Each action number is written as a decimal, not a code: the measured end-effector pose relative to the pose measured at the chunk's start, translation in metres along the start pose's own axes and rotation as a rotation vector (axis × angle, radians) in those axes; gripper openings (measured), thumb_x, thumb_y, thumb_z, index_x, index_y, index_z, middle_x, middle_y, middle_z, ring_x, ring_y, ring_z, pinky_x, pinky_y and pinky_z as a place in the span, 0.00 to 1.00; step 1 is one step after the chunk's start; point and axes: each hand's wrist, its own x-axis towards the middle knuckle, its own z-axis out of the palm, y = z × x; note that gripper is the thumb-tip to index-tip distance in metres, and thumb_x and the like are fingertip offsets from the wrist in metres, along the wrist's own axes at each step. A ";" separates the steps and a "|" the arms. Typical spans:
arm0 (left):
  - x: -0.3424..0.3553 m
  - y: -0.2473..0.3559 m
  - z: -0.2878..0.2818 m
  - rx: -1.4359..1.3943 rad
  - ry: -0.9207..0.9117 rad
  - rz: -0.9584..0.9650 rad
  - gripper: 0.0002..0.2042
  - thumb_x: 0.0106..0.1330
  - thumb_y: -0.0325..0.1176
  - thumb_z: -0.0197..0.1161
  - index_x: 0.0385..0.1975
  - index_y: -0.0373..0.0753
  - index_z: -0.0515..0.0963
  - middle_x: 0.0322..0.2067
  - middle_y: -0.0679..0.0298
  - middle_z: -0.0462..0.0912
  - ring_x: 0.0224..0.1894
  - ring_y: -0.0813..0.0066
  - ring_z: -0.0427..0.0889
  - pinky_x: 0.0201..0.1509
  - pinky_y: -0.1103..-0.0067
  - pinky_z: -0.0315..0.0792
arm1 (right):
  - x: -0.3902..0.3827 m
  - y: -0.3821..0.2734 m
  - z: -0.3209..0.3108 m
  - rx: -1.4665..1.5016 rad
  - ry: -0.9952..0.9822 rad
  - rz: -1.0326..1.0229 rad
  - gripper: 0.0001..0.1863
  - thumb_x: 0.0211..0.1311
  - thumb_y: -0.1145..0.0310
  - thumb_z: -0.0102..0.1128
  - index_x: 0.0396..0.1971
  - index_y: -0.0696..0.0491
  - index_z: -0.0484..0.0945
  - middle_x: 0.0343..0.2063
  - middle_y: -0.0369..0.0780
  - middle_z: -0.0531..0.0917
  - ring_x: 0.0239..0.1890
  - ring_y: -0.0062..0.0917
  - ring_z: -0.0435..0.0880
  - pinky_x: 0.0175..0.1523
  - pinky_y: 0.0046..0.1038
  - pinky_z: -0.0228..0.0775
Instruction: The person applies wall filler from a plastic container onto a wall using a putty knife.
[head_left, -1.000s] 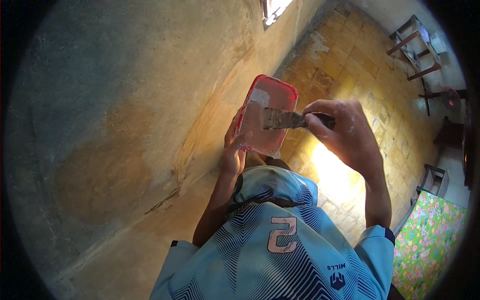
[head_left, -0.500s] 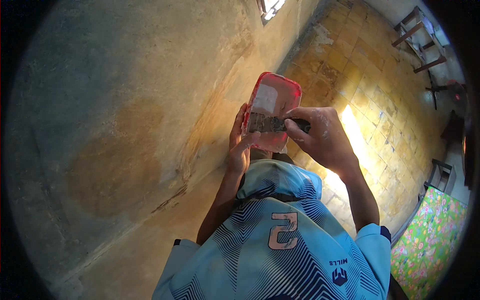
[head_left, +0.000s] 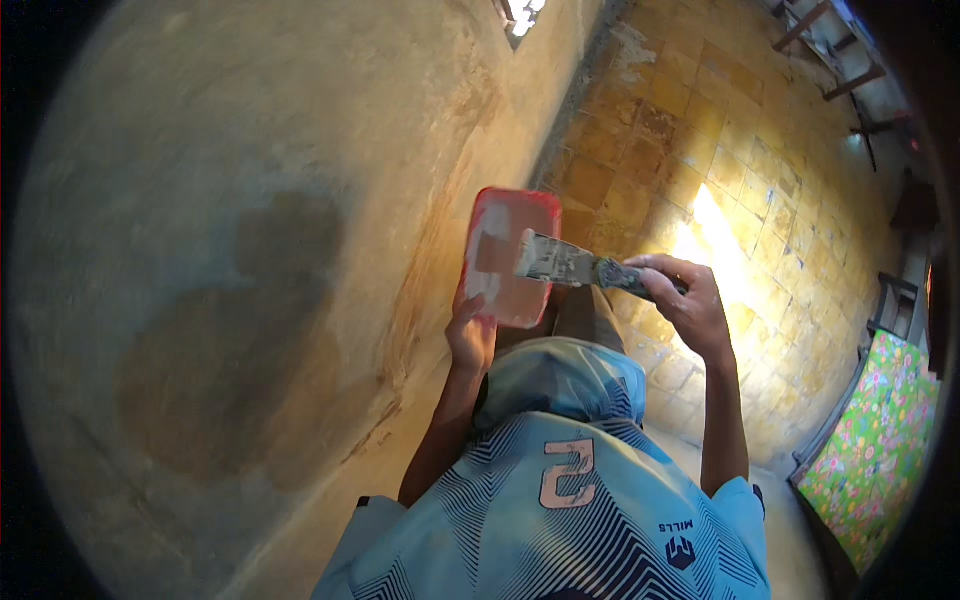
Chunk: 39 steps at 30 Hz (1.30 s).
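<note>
My left hand (head_left: 472,335) grips the lower left side of a shallow red plastic tray (head_left: 552,205), thumb over its rim. Whitish paste is smeared on the tray's pinkish inside. In my right hand (head_left: 692,303) is a putty knife (head_left: 560,262), held by its dark handle with the fingers closed round it. Its wide metal blade points left, over the tray's right part, and carries some pale paste along its edge. Whether the blade touches the tray, I cannot tell.
A bare plastered wall (head_left: 200,180) with a damp-looking stain rises on the left. Yellowish floor tiles (head_left: 690,110) stretch ahead and right, with a bright sunlit patch. A wooden frame-like piece of furniture (head_left: 855,82) stands at the far right, and a green flowered cloth (head_left: 870,450) lies nearer.
My right hand has drawn the putty knife rightward, so its blade has shifted from the tray's left side toward its right. The tray sits lower and further left in the view.
</note>
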 end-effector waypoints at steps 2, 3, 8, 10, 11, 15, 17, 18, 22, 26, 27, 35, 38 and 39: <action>-0.003 -0.006 -0.027 -0.033 0.064 -0.021 0.35 0.56 0.34 0.60 0.66 0.35 0.59 0.62 0.58 0.67 0.66 0.63 0.64 0.69 0.67 0.57 | -0.004 0.010 -0.003 0.026 0.006 0.054 0.14 0.64 0.67 0.54 0.42 0.59 0.82 0.34 0.40 0.85 0.38 0.21 0.82 0.46 0.24 0.74; -0.002 -0.012 -0.040 -0.050 0.112 -0.036 0.34 0.56 0.34 0.60 0.65 0.35 0.59 0.61 0.58 0.68 0.65 0.62 0.65 0.69 0.66 0.57 | -0.005 0.018 -0.006 0.046 0.056 0.078 0.14 0.64 0.67 0.54 0.42 0.59 0.82 0.34 0.40 0.85 0.38 0.21 0.82 0.45 0.24 0.74; 0.013 -0.037 -0.056 -0.081 0.335 -0.086 0.26 0.51 0.32 0.61 0.54 0.36 0.72 0.46 0.61 0.80 0.49 0.68 0.77 0.59 0.69 0.69 | 0.006 0.056 -0.017 0.111 0.145 0.155 0.14 0.64 0.67 0.54 0.43 0.59 0.82 0.35 0.39 0.84 0.34 0.17 0.78 0.39 0.21 0.71; 0.012 -0.046 -0.070 -0.049 0.357 -0.103 0.26 0.50 0.32 0.61 0.53 0.35 0.72 0.47 0.60 0.79 0.50 0.65 0.77 0.60 0.67 0.68 | 0.019 0.080 -0.019 0.117 0.123 0.128 0.14 0.65 0.67 0.53 0.44 0.59 0.80 0.35 0.38 0.82 0.30 0.15 0.77 0.34 0.18 0.69; 0.015 -0.053 -0.080 -0.021 0.373 -0.114 0.26 0.48 0.31 0.60 0.52 0.35 0.73 0.48 0.59 0.79 0.51 0.63 0.76 0.62 0.65 0.67 | 0.025 0.094 -0.017 0.246 0.094 0.153 0.15 0.66 0.66 0.53 0.46 0.59 0.78 0.35 0.38 0.81 0.29 0.15 0.76 0.32 0.18 0.68; 0.028 -0.085 -0.119 -0.036 0.390 -0.121 0.23 0.49 0.32 0.58 0.49 0.35 0.74 0.46 0.60 0.78 0.50 0.63 0.76 0.60 0.67 0.67 | 0.061 0.150 -0.013 0.453 0.054 0.263 0.15 0.66 0.65 0.52 0.48 0.58 0.73 0.34 0.37 0.78 0.26 0.15 0.73 0.28 0.17 0.65; 0.023 -0.096 -0.137 0.070 0.520 -0.168 0.21 0.49 0.33 0.55 0.46 0.36 0.75 0.42 0.61 0.78 0.46 0.65 0.76 0.57 0.70 0.68 | 0.085 0.176 -0.010 0.413 0.078 0.294 0.13 0.65 0.67 0.51 0.46 0.57 0.72 0.32 0.36 0.78 0.25 0.14 0.70 0.28 0.17 0.63; 0.019 -0.099 -0.147 0.079 0.533 -0.180 0.21 0.49 0.33 0.55 0.46 0.36 0.75 0.42 0.61 0.78 0.46 0.65 0.76 0.57 0.70 0.68 | 0.100 0.192 -0.003 0.422 0.076 0.313 0.13 0.65 0.67 0.51 0.46 0.57 0.72 0.32 0.36 0.78 0.25 0.14 0.70 0.28 0.17 0.63; 0.003 -0.099 -0.191 0.031 0.661 -0.201 0.25 0.47 0.32 0.54 0.50 0.34 0.74 0.48 0.59 0.76 0.52 0.63 0.74 0.62 0.68 0.66 | 0.158 0.270 0.041 0.304 0.119 0.291 0.14 0.64 0.67 0.52 0.46 0.58 0.74 0.32 0.39 0.81 0.27 0.18 0.75 0.35 0.21 0.68; 0.009 -0.102 -0.201 0.171 0.687 -0.266 0.31 0.44 0.31 0.55 0.55 0.33 0.71 0.54 0.58 0.74 0.59 0.60 0.70 0.66 0.65 0.62 | 0.213 0.342 0.090 0.084 0.172 0.296 0.17 0.63 0.67 0.54 0.49 0.59 0.76 0.38 0.47 0.82 0.39 0.30 0.81 0.47 0.28 0.70; -0.009 -0.091 -0.232 0.192 0.696 -0.263 0.31 0.44 0.31 0.55 0.55 0.33 0.71 0.54 0.58 0.74 0.59 0.60 0.70 0.66 0.65 0.62 | 0.226 0.352 0.111 0.110 0.159 0.342 0.18 0.62 0.67 0.54 0.50 0.59 0.76 0.40 0.50 0.82 0.44 0.35 0.83 0.51 0.30 0.70; -0.017 -0.075 -0.242 0.262 0.917 -0.260 0.30 0.40 0.30 0.53 0.50 0.30 0.73 0.52 0.59 0.74 0.56 0.58 0.72 0.61 0.63 0.67 | 0.295 0.438 0.220 0.037 0.298 0.299 0.20 0.61 0.66 0.51 0.50 0.61 0.76 0.43 0.55 0.80 0.49 0.48 0.78 0.56 0.41 0.67; -0.063 -0.044 -0.301 0.205 0.855 -0.303 0.32 0.40 0.29 0.53 0.53 0.32 0.71 0.53 0.57 0.73 0.57 0.57 0.72 0.62 0.61 0.66 | 0.310 0.427 0.242 0.019 0.273 0.347 0.20 0.62 0.65 0.48 0.49 0.62 0.74 0.42 0.56 0.79 0.49 0.50 0.77 0.56 0.44 0.66; -0.086 -0.022 -0.333 0.222 0.860 -0.290 0.32 0.40 0.29 0.53 0.53 0.32 0.71 0.53 0.57 0.73 0.57 0.57 0.72 0.62 0.61 0.66 | 0.316 0.416 0.250 0.024 0.228 0.390 0.21 0.63 0.64 0.46 0.49 0.63 0.74 0.42 0.56 0.78 0.48 0.51 0.76 0.55 0.46 0.66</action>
